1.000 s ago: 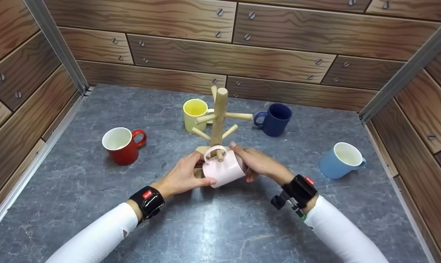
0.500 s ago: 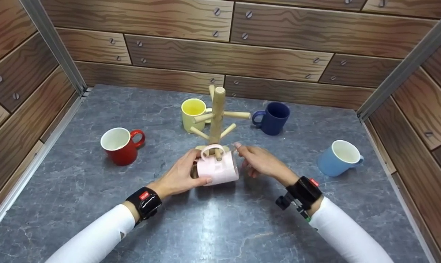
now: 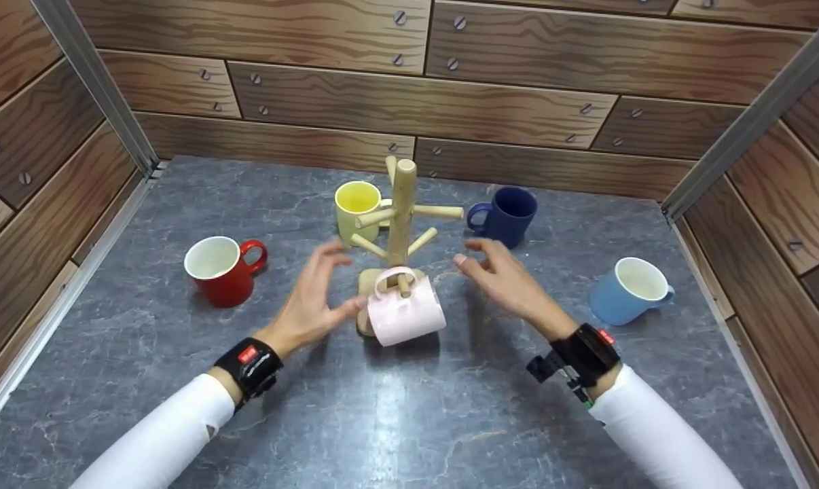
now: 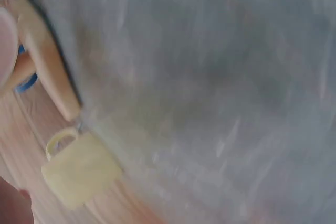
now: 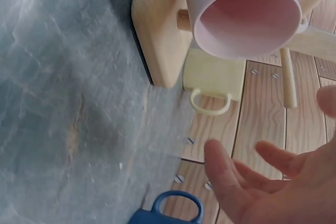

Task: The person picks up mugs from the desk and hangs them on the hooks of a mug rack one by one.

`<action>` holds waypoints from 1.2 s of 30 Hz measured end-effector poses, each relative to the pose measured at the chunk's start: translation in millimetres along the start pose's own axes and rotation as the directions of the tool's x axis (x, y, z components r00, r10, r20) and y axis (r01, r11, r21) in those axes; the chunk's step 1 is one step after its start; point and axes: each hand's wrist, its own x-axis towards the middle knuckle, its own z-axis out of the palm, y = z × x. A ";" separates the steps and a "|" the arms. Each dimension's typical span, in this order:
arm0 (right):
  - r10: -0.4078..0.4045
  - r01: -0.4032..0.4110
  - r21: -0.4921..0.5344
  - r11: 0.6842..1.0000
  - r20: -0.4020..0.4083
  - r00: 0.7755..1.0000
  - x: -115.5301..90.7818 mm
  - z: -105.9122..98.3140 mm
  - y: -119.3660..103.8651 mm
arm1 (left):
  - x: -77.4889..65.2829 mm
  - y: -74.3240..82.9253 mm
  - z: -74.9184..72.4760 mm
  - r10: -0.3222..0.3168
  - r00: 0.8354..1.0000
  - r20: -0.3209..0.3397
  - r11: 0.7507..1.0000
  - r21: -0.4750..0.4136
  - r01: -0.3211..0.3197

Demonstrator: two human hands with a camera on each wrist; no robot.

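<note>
Above the grey tabletop (image 3: pixel 375 435), my left hand (image 3: pixel 309 299), loose-fingered, has released the pink mug (image 3: pixel 406 317) hung low on the wooden stand (image 3: pixel 401 227), and my right hand (image 3: pixel 508 282), relaxed too, sits farther off.

Pink mug (image 3: pixel 411 318), hung on wooden stand (image 3: pixel 400 234), between left hand (image 3: pixel 312 302) and right hand (image 3: pixel 508 284); red mug (image 3: pixel 227 282), yellow mug (image 3: pixel 352 221), navy mug (image 3: pixel 510 221), light-blue mug (image 3: pixel 619 299).
</note>
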 end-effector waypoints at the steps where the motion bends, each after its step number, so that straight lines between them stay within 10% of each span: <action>1: -0.017 0.018 0.010 1.000 -0.010 1.000 0.3 -1.7 -0.3 | 3.3 1.9 -3.5 0.011 0.999 -0.031 1.000 0.009 -0.011; 11: -0.201 0.200 -0.017 0.980 -0.105 0.974 3.1 -12.0 -10.7 | 36.1 36.0 -32.7 0.198 0.954 -0.225 0.980 0.053 -0.191; 24: -0.367 0.352 -0.122 0.928 -0.143 0.919 30.0 10.6 -18.6 | 63.4 64.7 -22.0 0.460 0.808 -0.368 0.882 0.089 -0.462; 36: -0.368 0.340 -0.181 0.923 -0.156 0.916 39.5 13.3 -19.1 | 71.3 72.2 -21.1 0.446 0.790 -0.420 0.891 0.120 -0.439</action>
